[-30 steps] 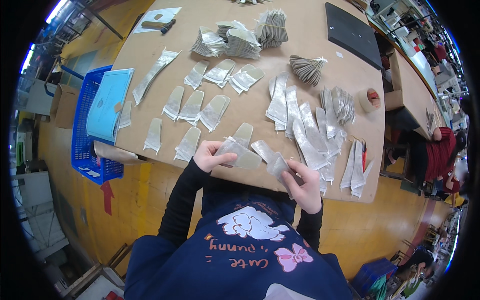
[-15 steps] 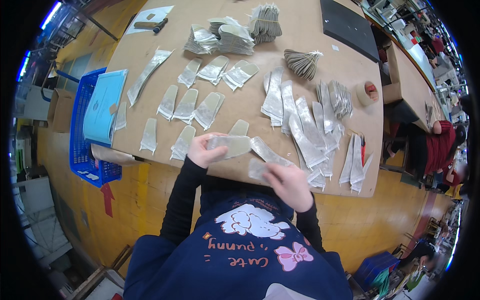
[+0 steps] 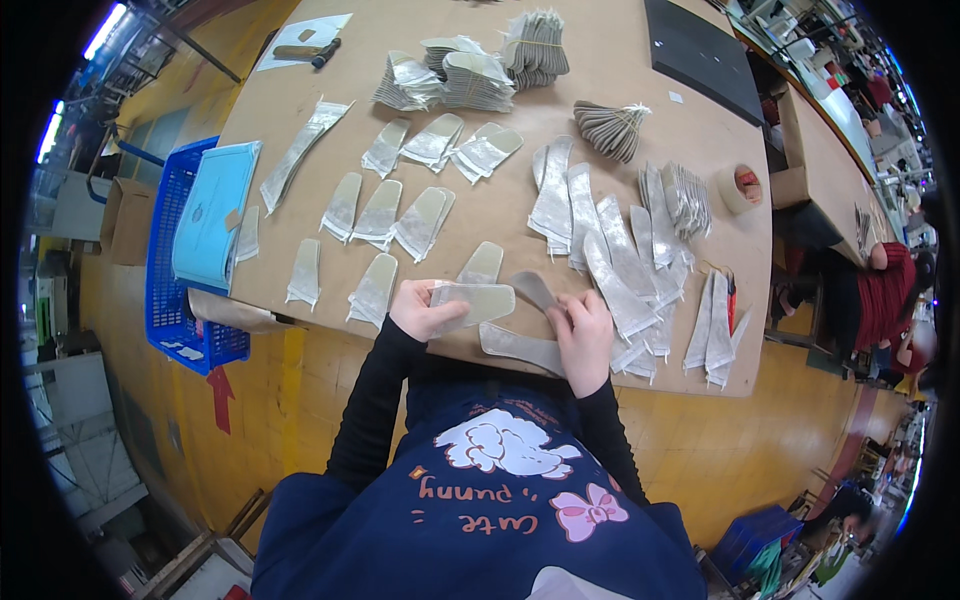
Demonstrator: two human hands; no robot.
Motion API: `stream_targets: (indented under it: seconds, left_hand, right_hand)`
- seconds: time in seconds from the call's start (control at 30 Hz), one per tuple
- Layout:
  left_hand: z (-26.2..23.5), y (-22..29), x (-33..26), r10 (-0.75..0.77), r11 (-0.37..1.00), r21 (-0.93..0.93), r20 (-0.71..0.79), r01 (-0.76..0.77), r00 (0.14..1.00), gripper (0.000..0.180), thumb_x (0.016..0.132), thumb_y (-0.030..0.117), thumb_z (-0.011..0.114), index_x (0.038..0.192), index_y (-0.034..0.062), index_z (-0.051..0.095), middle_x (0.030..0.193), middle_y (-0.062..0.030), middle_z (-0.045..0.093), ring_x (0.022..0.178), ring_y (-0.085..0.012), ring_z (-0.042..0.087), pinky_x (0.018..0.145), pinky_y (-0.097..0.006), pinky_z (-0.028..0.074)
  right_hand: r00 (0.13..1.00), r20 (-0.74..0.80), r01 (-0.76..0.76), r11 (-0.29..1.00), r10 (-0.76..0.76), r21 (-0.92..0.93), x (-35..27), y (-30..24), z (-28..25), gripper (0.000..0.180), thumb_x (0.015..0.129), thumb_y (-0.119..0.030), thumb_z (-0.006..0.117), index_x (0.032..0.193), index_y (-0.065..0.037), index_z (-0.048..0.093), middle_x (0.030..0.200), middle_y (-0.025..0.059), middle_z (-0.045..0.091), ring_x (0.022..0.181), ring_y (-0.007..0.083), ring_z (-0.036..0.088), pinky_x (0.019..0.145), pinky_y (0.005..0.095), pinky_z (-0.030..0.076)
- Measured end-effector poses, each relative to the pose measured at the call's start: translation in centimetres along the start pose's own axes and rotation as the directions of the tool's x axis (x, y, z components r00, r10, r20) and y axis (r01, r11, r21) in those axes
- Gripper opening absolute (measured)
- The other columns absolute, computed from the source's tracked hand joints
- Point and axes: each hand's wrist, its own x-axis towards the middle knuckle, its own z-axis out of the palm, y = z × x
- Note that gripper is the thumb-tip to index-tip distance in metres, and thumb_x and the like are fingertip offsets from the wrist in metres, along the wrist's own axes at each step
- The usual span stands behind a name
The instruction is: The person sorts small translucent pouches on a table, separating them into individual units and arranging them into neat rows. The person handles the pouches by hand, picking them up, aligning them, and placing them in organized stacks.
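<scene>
My left hand (image 3: 428, 312) is closed on the end of a tapered, pale greenish-grey fabric piece (image 3: 484, 302) with a clear-looking face, held above the table's near edge. Pinched between the fingers of my right hand (image 3: 584, 338) is a curved grey strip (image 3: 533, 287), its free end pointing away to the left. A second curved, silvery strip (image 3: 518, 346) lies by the near edge, its right end partly behind that hand. Just beyond the left-hand piece lies another tapered piece (image 3: 482, 264). Similar pieces (image 3: 378, 210) are spread in rows to the left.
Curved silvery strips (image 3: 615, 270) lie in an overlapping heap at right. Bundled stacks (image 3: 478, 80), a fanned bundle (image 3: 610, 132), a tape roll (image 3: 738, 188) and a black board (image 3: 700, 55) sit farther off. At left are a hammer (image 3: 325, 54) and a blue basket (image 3: 165, 260).
My right hand has moved slightly away from me and now grips a curved strip that has turned. Another strip lies near the edge. My left hand keeps its piece.
</scene>
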Motion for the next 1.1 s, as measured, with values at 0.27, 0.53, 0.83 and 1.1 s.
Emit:
stream_targets:
  seconds: [0.27, 0.53, 0.83, 1.1]
  left_hand:
    - [2.5, 1.1, -0.1, -0.025, 0.998, 0.064, 0.138, 0.016, 0.99, 0.02, 0.081, 0.009, 0.07, 0.096, -0.0051, 0.07, 0.081, -0.0038, 0.069, 0.071, -0.0067, 0.061, 0.065, -0.022, 0.049]
    - [4.1, 1.3, -0.7, -0.041, 0.999, 0.006, 0.195, 0.041, 0.98, 0.013, 0.082, 0.006, 0.068, 0.09, -0.0039, 0.069, 0.078, -0.001, 0.067, 0.068, -0.0048, 0.058, 0.061, -0.022, 0.047]
    - [4.3, 1.7, -1.2, -0.011, 1.0, 0.03, 0.211, 0.004, 0.977, 0.016, 0.083, 0.007, 0.068, 0.094, -0.005, 0.069, 0.071, 0.0011, 0.064, 0.06, -0.0025, 0.054, 0.051, -0.019, 0.041]
    - [4.6, 1.5, -1.2, 0.042, 0.996, 0.061, 0.234, -0.058, 0.971, 0.016, 0.083, 0.007, 0.066, 0.093, -0.0042, 0.069, 0.076, -0.001, 0.066, 0.066, -0.0047, 0.057, 0.058, -0.021, 0.045]
  right_hand:
    - [0.955, -0.236, -0.031, 0.854, 0.178, 0.519, 0.8, -0.9, -6.5, 0.017, 0.086, 0.004, 0.06, 0.103, 0.002, 0.064, 0.083, 0.0145, 0.063, 0.065, 0.0256, 0.059, 0.064, 0.0297, 0.047]
    - [0.969, 0.011, 0.23, 0.918, -0.247, 0.324, 0.2, -3.3, -7.8, 0.011, 0.079, -0.005, 0.072, 0.089, -0.006, 0.07, 0.066, 0.0035, 0.057, 0.06, 0.0197, 0.053, 0.066, 0.031, 0.036]
    - [0.952, -0.014, 0.303, 0.933, -0.307, 0.194, 0.1, -2.9, -6.5, 0.015, 0.075, -0.014, 0.077, 0.086, -0.008, 0.069, 0.067, 0.0019, 0.058, 0.063, 0.0198, 0.054, 0.067, 0.0321, 0.036]
    - [0.959, -0.007, 0.282, 0.957, -0.282, 0.062, 0.0, -3.2, -6.2, 0.02, 0.072, -0.023, 0.079, 0.084, -0.01, 0.068, 0.07, -0.0006, 0.061, 0.068, 0.0176, 0.055, 0.073, 0.0322, 0.035]
